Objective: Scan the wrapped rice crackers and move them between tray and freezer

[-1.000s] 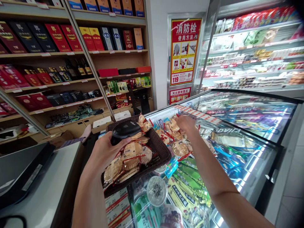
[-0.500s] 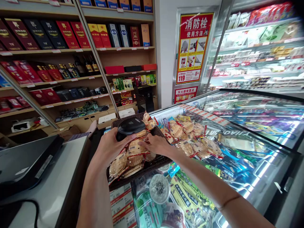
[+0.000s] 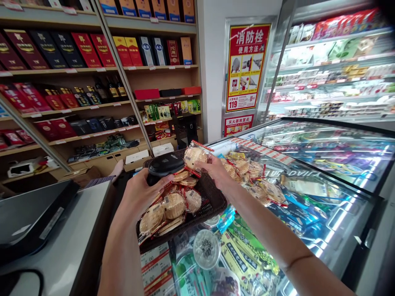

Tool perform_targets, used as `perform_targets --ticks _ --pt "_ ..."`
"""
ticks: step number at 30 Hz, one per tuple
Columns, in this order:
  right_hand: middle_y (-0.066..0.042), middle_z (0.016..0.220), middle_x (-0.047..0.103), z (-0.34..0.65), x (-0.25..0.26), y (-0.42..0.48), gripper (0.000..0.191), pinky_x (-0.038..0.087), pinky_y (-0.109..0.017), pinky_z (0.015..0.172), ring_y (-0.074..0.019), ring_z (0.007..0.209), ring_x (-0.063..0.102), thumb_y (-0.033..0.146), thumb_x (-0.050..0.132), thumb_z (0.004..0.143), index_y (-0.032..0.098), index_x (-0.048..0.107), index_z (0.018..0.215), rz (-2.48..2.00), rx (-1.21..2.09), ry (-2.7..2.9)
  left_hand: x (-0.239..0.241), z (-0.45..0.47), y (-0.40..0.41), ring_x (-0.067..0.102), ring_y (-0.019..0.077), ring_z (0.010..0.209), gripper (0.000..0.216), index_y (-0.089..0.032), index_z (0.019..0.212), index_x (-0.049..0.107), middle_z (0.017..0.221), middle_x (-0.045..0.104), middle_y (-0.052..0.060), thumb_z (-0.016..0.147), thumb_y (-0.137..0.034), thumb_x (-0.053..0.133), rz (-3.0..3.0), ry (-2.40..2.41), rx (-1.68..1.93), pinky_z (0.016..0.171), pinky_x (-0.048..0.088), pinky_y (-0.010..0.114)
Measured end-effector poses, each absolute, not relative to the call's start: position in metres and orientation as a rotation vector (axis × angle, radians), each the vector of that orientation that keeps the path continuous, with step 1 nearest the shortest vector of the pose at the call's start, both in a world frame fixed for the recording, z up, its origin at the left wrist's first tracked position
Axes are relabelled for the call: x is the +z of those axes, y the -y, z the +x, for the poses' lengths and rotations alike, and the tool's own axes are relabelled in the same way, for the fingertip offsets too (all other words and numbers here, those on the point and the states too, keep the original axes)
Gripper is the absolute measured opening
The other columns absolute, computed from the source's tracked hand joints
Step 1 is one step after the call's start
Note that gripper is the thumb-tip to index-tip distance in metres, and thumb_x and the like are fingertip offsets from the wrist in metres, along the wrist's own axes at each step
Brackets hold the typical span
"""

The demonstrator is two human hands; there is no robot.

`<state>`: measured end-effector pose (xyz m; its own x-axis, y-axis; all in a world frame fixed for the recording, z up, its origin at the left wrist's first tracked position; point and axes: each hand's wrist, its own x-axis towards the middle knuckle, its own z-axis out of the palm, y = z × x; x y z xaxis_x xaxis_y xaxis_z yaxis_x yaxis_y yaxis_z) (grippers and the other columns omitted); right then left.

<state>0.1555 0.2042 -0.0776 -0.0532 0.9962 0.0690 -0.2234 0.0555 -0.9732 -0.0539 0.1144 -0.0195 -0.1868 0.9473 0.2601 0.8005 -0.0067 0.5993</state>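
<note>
My right hand (image 3: 212, 168) pinches a clear-wrapped round biscuit (image 3: 195, 156) with red edging, raised above the far right end of a dark brown woven basket (image 3: 212, 203). My left hand (image 3: 140, 191) is closed around a black rounded device (image 3: 166, 164) at the basket's left side. Its thumb lies along the near side of the device, over the packets, and its other fingers are mostly hidden. Several wrapped biscuits (image 3: 173, 205) lie in the basket below the thumb. To the right, a loose pile of similar packets (image 3: 242, 166) rests on the freezer's glass top.
Beneath the basket is a glass-topped freezer (image 3: 324, 164) with colourful packs inside. A counter (image 3: 83, 230) with a dark flat machine (image 3: 37, 209) stands at left. Behind are shelves of boxes (image 3: 132, 51), a fire-hydrant sign (image 3: 248, 68) and a lit chiller (image 3: 333, 70).
My right hand has lifted a wrapped biscuit from the basket, moving up and away to the right. More of the basket's right floor shows. My left hand keeps its hold on the black device.
</note>
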Motion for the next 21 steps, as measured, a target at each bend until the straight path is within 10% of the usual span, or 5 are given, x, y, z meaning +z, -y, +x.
perform_targets --ticks 14,21 --pt "-0.005 0.108 0.068 0.185 -0.077 -0.225 0.074 0.054 -0.035 0.077 -0.0234 0.093 0.067 0.036 0.076 0.070 0.025 0.035 0.131 -1.260 0.818 1.340 -0.019 -0.048 -0.115 0.066 0.0274 0.081 0.054 -0.021 0.077 0.065 0.073 0.068 0.004 0.069 -0.074 0.060 1.915 -2.055 0.956 0.063 0.041 0.028" --pt "-0.021 0.103 0.065 0.284 -0.082 -0.246 0.038 0.041 -0.051 0.089 -0.0390 0.107 0.059 0.019 0.066 0.079 0.015 0.055 0.115 -1.908 0.210 1.598 -0.023 -0.058 -0.119 0.062 0.0239 0.068 0.054 -0.021 0.072 0.061 0.067 0.065 0.004 0.067 -0.074 0.062 1.878 -2.078 0.952 0.055 0.038 0.027"
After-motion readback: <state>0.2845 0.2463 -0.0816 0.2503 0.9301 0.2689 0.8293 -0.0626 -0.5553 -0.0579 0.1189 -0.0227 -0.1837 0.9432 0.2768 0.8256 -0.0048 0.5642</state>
